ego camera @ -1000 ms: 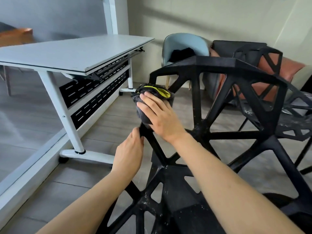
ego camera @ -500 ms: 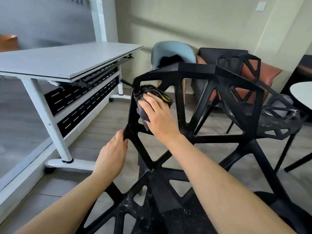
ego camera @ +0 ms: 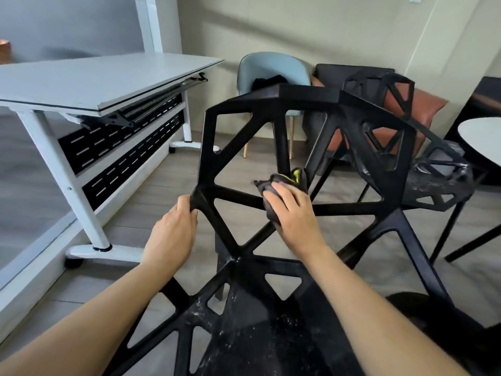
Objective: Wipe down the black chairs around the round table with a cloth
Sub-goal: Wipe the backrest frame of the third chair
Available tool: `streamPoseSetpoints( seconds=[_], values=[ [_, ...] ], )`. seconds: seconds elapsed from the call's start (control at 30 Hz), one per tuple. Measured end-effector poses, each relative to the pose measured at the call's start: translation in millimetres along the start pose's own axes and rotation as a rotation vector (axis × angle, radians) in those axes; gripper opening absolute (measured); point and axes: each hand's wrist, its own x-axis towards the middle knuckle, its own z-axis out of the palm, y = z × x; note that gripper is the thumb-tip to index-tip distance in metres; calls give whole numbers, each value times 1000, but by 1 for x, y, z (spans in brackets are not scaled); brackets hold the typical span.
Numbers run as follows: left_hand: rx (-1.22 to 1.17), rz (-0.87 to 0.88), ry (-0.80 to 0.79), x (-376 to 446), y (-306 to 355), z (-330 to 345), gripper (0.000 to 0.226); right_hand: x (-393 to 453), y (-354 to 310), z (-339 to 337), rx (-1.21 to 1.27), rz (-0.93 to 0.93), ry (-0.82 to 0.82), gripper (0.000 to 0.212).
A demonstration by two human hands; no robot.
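Black chair (ego camera: pixel 284 96) seat cropped; right hand (ego camera: pixel 294 213) clutches half-hidden cloth (ego camera: pixel 273 185); left hand (ego camera: pixel 173 232) grips strut.

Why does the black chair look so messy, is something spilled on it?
Yes, the near chair's seat is speckled with white dust or crumbs, and the second black chair by the round table shows whitish smears too. I cannot tell what the stuff is. The cloth under the right hand is only on the backrest bars.

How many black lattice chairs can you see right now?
2. One black chair directly in front, being wiped; a second black chair behind it to the right, by the round table. Others may sit outside the frame.
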Motion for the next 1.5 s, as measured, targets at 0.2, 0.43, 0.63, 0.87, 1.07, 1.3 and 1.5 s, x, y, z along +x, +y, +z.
streamPoseSetpoints(
  seconds=[0.2, 0.43, 0.63, 0.87, 1.07, 1.3, 1.5],
  values=[
    [9, 23, 10, 1, -4, 3, 18, -18, -8, 1, 12, 77, -13, 73],
    [1, 12, 10, 1, -5, 3, 16, 59, 7, -12, 20, 64, 53, 67],
    [-22, 7, 0, 0, -6, 3, 16, -27, 0, 3, 0, 92, -25, 81],
    [-16, -11, -12, -2, -2, 1, 19, 44, 38, -32, -114, -18, 77, 63],
    [-26, -18, -11, 0, -3, 2, 19, 91, 67, -51, -53, 190, 225, 53],
    [-47, -35, -3, 0, -1, 3, 17, -15, 7, -7, 155, 272, 67, 66],
    [-53, -70, -13, -1, 2, 1, 15, -9, -7, -7, 193, 382, 84, 61]
  ],
)
